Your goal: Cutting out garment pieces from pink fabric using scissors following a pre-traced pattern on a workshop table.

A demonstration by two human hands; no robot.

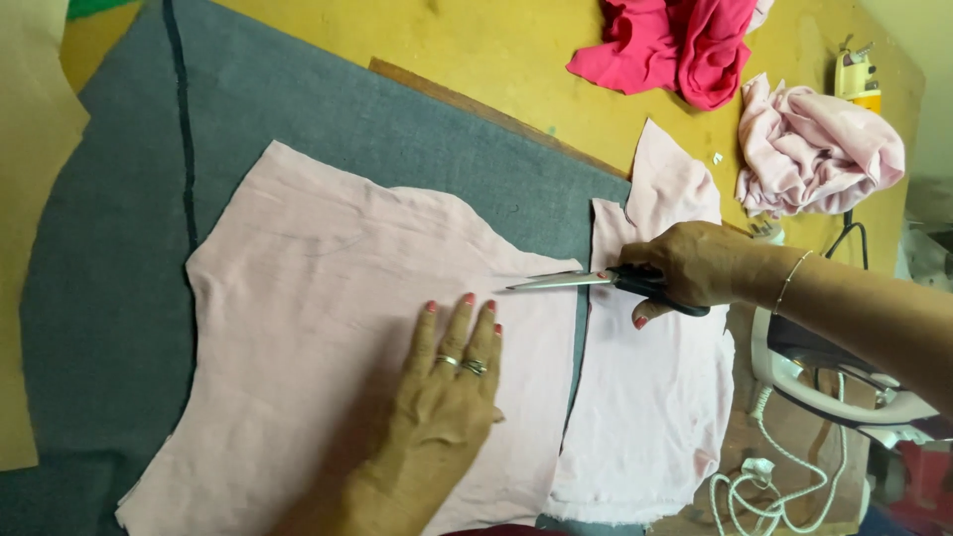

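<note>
Two pale pink cloth pieces lie on a grey cloth (119,298) that covers most of a yellow table (516,60). The big piece (328,298) is spread flat across the middle of the grey cloth, its right edge cut nearly straight. The small piece (655,397) lies just beside that edge, with a thin strip of grey showing between them; its upper end runs up onto the bare table.

A tan paper sheet (25,199) lies along the left edge of the view. At the top of the table sits a crumpled red cloth (685,45), and near it to the right a crumpled pink bundle (814,149). A white iron (844,397) stands at the table's right edge beneath the right forearm, its coiled cord (764,491) hanging below it. A small yellow and white tool (856,77) stands at the far right corner.

The left hand (442,397) lies flat on the big piece, palm down, fingers straight and close together, rings on two of them. The right hand (695,263) is closed around the black handles of the scissors (596,281). The blades point left over the upper right edge of the big piece, nearly closed, tips above the left fingertips.
</note>
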